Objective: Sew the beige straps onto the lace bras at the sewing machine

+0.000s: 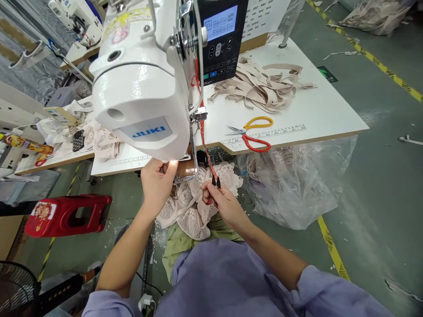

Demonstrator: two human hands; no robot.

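A white JUKI sewing machine (pixel 142 83) stands on the white table (pixel 317 114). My left hand (pixel 157 182) reaches under the machine head, fingers closed on pale lace fabric (pixel 188 207) by the needle area. My right hand (pixel 220 200) is pinched on small black thread snips (pixel 216 181) tied to a red cord (pixel 205 145) that hangs from the machine. The lace fabric spills down onto my lap between both hands.
Scissors with yellow and red handles (pixel 254 131) lie near the table's front edge. A heap of beige elastic strips (pixel 261 86) sits behind them. A clear plastic bag (pixel 294 185) hangs at the right, a red stool (pixel 68 214) stands left, a fan (pixel 15 288) at bottom left.
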